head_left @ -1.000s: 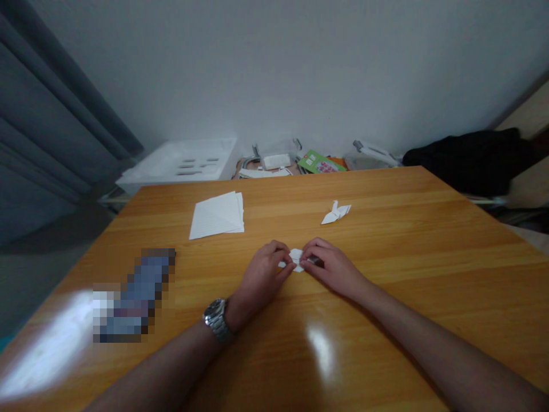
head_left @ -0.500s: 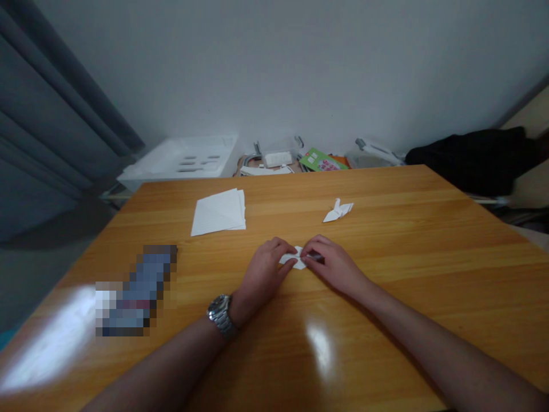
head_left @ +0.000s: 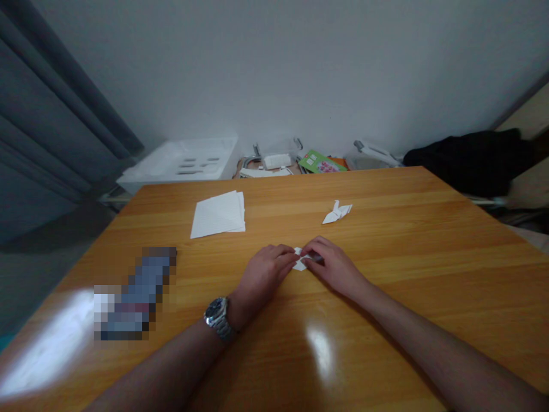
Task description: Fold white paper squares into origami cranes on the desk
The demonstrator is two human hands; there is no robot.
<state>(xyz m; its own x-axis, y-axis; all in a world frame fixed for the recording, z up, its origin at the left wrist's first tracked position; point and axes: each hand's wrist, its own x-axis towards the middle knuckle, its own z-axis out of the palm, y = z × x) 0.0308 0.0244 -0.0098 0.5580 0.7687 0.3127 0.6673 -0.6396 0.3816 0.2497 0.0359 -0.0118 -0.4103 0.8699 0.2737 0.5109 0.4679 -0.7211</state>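
A small folded white paper (head_left: 299, 265) lies on the wooden table between my two hands, mostly covered by fingers. My left hand (head_left: 268, 272), with a metal watch on its wrist, is closed on the paper's left side, the fingers pressed together. From the right, my right hand (head_left: 332, 264) pinches the paper between thumb and fingers. Beyond the right hand stands a folded paper bird (head_left: 337, 213) with spread wings. Farther left lies a short stack of white paper sheets (head_left: 218, 214).
The wooden table (head_left: 386, 229) bears a blurred-out dark phone-like object (head_left: 141, 292) at the left. Behind its far edge are a white foam tray (head_left: 184, 160), a green booklet (head_left: 321, 162), and black cloth (head_left: 467, 160) at the right.
My left fingers have come together over the left part of the paper, which now shows less. My right hand has hardly moved. The whole view has shifted slightly.
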